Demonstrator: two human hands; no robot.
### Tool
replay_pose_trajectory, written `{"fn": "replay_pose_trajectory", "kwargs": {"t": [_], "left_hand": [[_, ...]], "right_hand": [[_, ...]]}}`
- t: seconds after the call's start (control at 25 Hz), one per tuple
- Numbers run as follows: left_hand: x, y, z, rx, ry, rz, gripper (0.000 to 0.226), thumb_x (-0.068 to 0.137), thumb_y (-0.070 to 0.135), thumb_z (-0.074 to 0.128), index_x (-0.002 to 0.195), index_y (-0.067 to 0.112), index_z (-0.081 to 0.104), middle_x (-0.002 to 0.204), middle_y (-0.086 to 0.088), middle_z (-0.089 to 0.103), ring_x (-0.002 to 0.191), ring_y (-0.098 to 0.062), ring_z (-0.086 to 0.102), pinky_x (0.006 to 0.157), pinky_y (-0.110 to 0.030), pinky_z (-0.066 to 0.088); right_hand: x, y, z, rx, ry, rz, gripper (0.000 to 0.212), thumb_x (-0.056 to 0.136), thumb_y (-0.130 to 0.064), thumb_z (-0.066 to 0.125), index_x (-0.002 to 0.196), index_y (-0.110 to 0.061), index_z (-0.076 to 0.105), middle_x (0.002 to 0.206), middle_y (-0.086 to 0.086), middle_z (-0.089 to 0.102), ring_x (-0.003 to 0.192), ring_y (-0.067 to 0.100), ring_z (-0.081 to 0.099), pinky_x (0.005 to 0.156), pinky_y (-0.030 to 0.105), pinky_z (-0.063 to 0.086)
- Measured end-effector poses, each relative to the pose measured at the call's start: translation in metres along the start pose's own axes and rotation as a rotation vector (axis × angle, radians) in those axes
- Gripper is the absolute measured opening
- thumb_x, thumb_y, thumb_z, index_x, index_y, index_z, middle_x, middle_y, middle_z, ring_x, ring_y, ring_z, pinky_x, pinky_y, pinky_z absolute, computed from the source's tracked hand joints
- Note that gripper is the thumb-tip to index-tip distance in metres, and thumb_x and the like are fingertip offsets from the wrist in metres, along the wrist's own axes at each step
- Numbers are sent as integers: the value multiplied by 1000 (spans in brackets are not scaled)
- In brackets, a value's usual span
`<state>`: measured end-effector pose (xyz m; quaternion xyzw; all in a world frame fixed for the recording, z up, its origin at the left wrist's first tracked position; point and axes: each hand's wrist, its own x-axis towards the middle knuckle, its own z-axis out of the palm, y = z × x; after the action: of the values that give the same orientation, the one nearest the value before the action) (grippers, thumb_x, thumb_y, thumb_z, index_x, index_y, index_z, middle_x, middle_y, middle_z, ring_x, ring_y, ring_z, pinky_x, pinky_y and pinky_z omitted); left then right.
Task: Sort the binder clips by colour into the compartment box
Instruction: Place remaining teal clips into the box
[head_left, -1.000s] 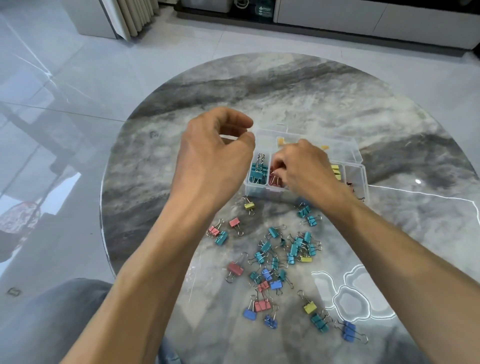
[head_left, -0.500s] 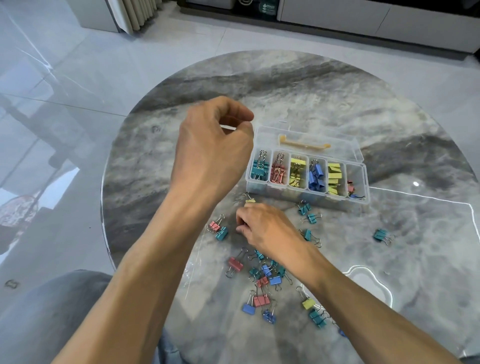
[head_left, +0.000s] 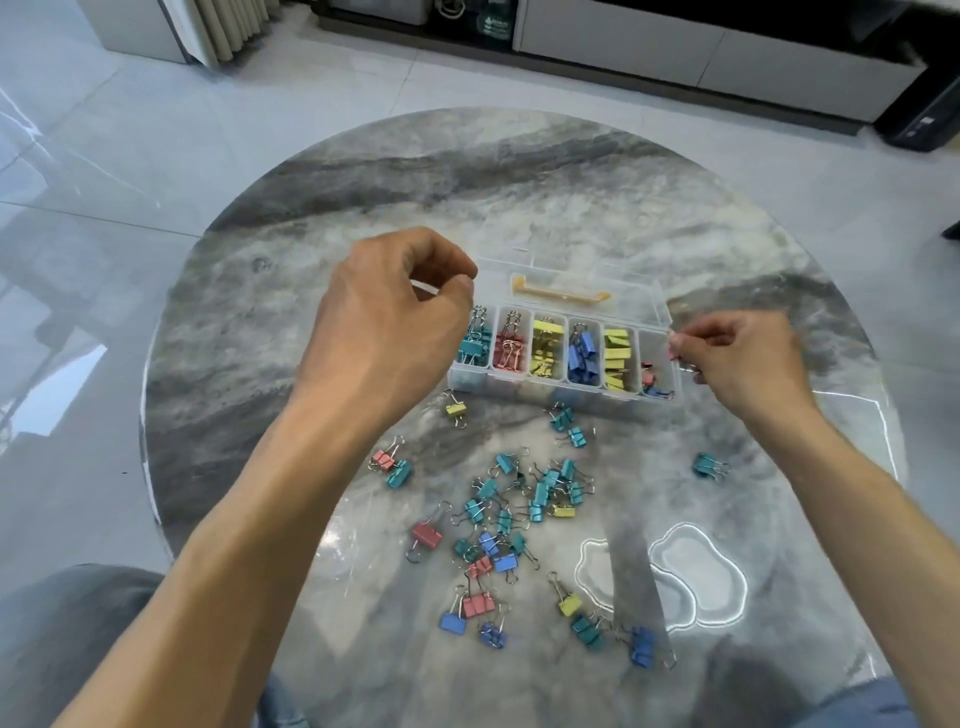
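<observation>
1. No writing is legible on the clear compartment box (head_left: 563, 387) or the round marble table (head_left: 322, 218).
2. The box shows six compartments in a row: teal, pink, yellow, blue, yellow, then a nearly bare one with a few clips.
3. The right hand (head_left: 748, 364) pinches a pink clip (head_left: 674, 352) at the box's right end; the left hand (head_left: 384, 322) hovers curled by its left end, contents indiscernible.
4. Loose clips (head_left: 519, 519), mostly teal, lie scattered in front of the box; one teal clip (head_left: 709, 465) sits apart at right.

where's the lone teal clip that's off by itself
In the head view, the lone teal clip lies on the table's right side, below the right hand and right of the loose pile.
</observation>
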<state>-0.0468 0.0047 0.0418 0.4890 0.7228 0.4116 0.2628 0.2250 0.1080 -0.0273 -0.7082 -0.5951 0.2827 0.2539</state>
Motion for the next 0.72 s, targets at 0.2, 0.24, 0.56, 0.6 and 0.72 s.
{"fn": "replay_pose_trajectory", "kwargs": {"t": [0.2,0.24,0.56,0.6,0.72], "left_hand": [[1,2,3,103,-49,22,14,94,21,60,89,30,70,87,17,68,77,-1,64,58,-21,40],[1,2,2,99,-45,20,15,94,21,60,89,30,69,87,17,68,76,0,64,59,-20,40],[1,2,-3,113,0,34,13,91,20,60,90,27,71,83,14,68,78,-3,65,67,-20,48],[1,2,-4,117,-1,35,13,91,20,60,89,27,71,82,15,68,77,-2,65,65,-20,47],[1,2,-6,112,-4,35,12,90,22,60,90,27,71,81,15,67,74,1,63,63,-15,45]], "right_hand": [[3,2,8,-190,46,-85,11,92,-14,66,97,-11,76,85,2,74,80,18,69,77,33,56],[-5,-8,9,-197,94,-144,11,92,-13,65,96,-13,76,86,2,74,80,16,68,74,28,53],[-117,-78,154,-348,-690,-796,49,92,3,50,132,-25,57,126,-1,62,108,21,59,87,37,52],[-117,-82,165,-416,-689,-880,48,89,7,49,128,-20,60,121,3,63,110,27,57,86,39,52],[-111,-84,176,-533,-645,-913,22,93,4,56,112,-6,63,110,10,63,108,30,57,81,36,46]]}}
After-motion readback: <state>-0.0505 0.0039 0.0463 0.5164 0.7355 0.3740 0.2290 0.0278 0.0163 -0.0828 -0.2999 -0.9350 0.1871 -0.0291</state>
